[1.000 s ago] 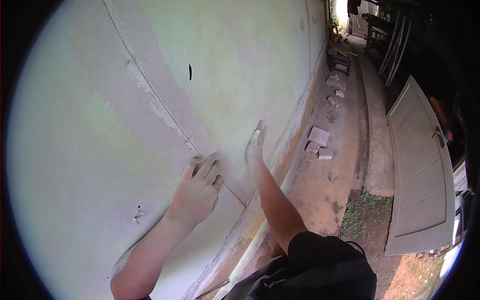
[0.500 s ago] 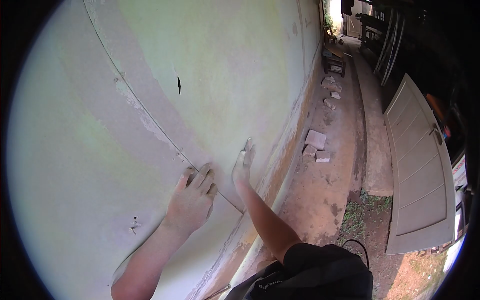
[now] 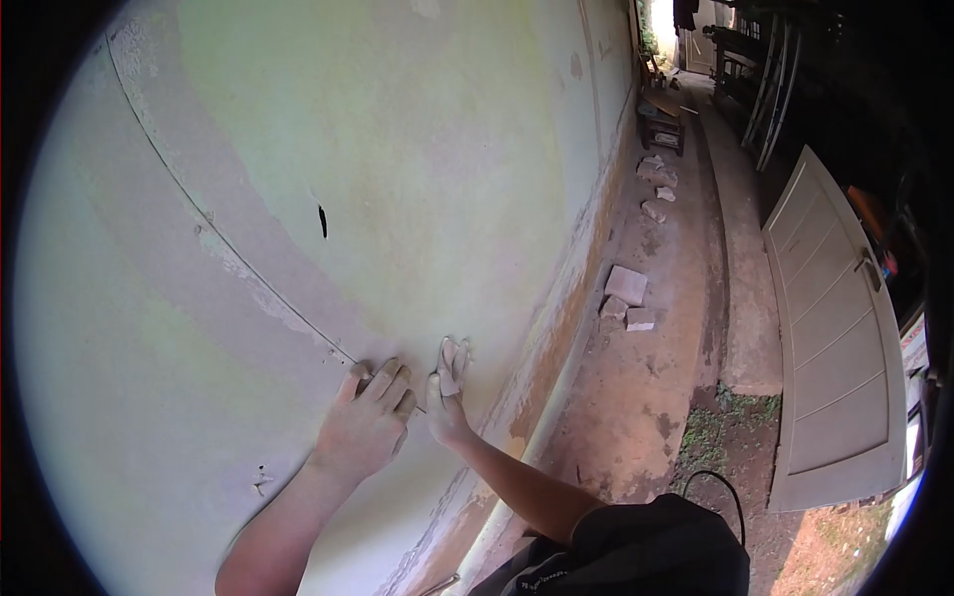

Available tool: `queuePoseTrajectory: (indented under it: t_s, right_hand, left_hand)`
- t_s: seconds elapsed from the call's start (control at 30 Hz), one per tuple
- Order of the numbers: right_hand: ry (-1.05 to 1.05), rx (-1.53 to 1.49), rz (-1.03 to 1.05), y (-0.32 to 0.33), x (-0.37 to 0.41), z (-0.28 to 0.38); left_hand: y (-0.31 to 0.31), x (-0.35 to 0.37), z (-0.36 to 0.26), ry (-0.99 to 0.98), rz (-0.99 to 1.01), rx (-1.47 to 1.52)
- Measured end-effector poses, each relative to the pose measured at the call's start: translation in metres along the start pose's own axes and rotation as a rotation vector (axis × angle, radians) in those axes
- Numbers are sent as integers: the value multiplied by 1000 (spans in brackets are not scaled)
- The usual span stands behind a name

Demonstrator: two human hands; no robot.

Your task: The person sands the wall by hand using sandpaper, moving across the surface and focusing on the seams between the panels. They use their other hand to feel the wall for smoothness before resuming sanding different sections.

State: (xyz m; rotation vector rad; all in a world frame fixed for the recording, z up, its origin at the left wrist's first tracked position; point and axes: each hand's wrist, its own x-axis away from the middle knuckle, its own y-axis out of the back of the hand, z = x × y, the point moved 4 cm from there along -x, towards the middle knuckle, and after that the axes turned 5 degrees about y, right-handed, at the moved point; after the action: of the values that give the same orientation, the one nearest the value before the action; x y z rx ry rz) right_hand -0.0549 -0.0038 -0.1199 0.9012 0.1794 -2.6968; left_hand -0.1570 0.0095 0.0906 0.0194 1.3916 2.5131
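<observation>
Just right of the left hand (image 3: 364,429) on the wall seam (image 3: 205,215) (can't tell if it's gripping), the right hand (image 3: 447,415) is pinching a pale sheet (image 3: 450,372), long axis near-to-far.

Semi-outdoor passage alongside a building; home or workshop, can't tell.
Patchy painted wall (image 3: 397,149) along a stained walkway (image 3: 636,417), 3 pale blocks (image 3: 626,285) on it, 1 panelled door (image 3: 835,348), weeds (image 3: 711,429) in bare soil (image 3: 686,472).

Counting two hands (image 3: 363,432) against one wall (image 3: 417,149), one dark slit (image 3: 322,222) above the fingers (image 3: 390,377), three clustered blocks (image 3: 626,284) to their right, one door (image 3: 835,348) farther right.
</observation>
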Motion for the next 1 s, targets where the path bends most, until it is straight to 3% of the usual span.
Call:
queuePoseTrajectory:
  t_s: [0.17,0.2,0.27,0.3,0.37,0.47,0.6,0.7,0.87,1.0]
  right_hand:
    - [-285,-11,-316,38,-90,-129]
    - [-288,-13,-324,46,-102,-137]
    - [-491,-132,-352,58,-111,-152]
    - [-493,-123,-343,56,-105,-145]
    - [-308,-78,-279,36,-88,-103]
    - [-54,-44,-46,7,-13,-16]
    - [73,29,-12,7,-3,-24]
    - [-148,-26,-282,30,-64,-81]
    - [-353,-120,-346,61,-117,-165]
    - [-207,-122,-238,37,-81,-75]
  left_hand:
    - [-4,-6,0,-103,30,-101]
    - [-6,-8,-1,-112,32,-103]
    - [-10,-12,-2,-97,28,-108]
    - [-11,-13,-3,-90,28,-97]
    - [-12,-18,0,-73,29,-102]
    - [-1,-18,2,-28,-12,-147]
    - [11,-13,3,63,-50,-173]
    - [19,-7,5,123,-65,-175]
    - [18,-1,4,177,-66,-160]
    - [13,-8,5,217,-50,-130]
